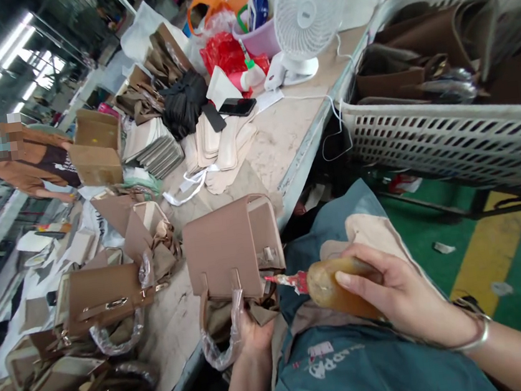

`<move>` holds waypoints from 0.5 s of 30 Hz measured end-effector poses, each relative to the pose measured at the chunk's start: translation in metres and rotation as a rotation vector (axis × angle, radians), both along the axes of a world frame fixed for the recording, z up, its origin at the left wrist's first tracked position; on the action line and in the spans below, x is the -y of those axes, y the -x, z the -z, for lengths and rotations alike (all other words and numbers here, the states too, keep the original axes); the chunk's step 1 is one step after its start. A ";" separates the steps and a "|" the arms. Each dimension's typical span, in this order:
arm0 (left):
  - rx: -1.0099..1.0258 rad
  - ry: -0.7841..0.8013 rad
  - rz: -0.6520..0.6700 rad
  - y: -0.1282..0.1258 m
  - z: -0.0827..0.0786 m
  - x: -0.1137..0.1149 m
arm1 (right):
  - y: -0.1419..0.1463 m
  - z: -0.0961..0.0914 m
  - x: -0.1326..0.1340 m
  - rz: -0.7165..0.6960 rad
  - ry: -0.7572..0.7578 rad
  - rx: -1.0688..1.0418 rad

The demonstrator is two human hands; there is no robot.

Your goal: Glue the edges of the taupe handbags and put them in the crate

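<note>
- The right hand (pixel 394 293) is closed around a yellowish squeeze bottle (pixel 332 288); the fingers wrap its body and a silver bracelet (pixel 478 337) sits on the wrist.
- The bottle lies almost flat above the person's lap, and its red nozzle (pixel 286 279) points at the lower corner of a tan handbag (pixel 231 246), just beside it.
- The left hand (pixel 252 334) grasps this handbag from below; only part of the palm shows, so I cannot tell how the fingers are placed.
- The handbag stands at the near edge of the table (pixel 282 136), and its handle (pixel 225 344), wrapped in clear plastic, hangs down beside the left hand.
- More handbags (pixel 102 295) of the same colour lie farther along the table.
- Farther away on the table are a black phone (pixel 237 106), a cardboard box (pixel 95 145) and a white fan (pixel 308 11).
- A white slotted crate (pixel 446 136) stands beside the table.
</note>
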State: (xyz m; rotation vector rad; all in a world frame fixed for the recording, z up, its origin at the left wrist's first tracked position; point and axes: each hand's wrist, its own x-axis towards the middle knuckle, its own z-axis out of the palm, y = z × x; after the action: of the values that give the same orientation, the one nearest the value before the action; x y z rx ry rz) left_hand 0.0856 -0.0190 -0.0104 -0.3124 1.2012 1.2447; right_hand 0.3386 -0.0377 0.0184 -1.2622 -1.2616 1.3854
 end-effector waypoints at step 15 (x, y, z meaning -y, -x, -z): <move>0.039 -0.071 0.119 0.002 -0.003 0.001 | 0.014 0.006 -0.010 -0.039 0.335 -0.342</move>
State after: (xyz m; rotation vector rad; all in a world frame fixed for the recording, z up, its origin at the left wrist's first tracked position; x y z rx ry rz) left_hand 0.0837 -0.0198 -0.0074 -0.2090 1.1238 1.1698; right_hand 0.3244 -0.0277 0.0122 -1.1553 -0.8473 1.8072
